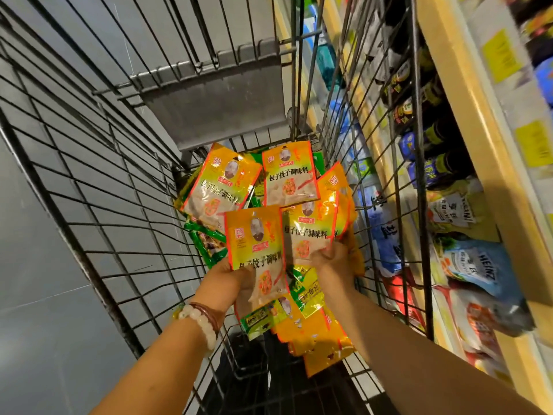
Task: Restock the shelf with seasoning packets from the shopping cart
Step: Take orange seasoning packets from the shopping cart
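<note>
Both arms reach down into a wire shopping cart [98,205] holding a pile of orange-yellow seasoning packets [223,184], with a few green packets [209,244] among them. My left hand [223,283], beaded bracelets on its wrist, grips one orange packet [254,241] by its lower edge. To its right, my right hand [332,262] holds a second orange packet [308,229], with more orange packets behind it. The shelf [466,115] runs along the cart's right side.
The cart's grey fold-down seat flap [215,100] hangs at the far end. Through the right wire wall I see shelf tiers with dark sauce bottles [431,136], Heinz pouches [475,271] and yellow price tags [499,55]. Grey floor tiles [36,295] lie to the left.
</note>
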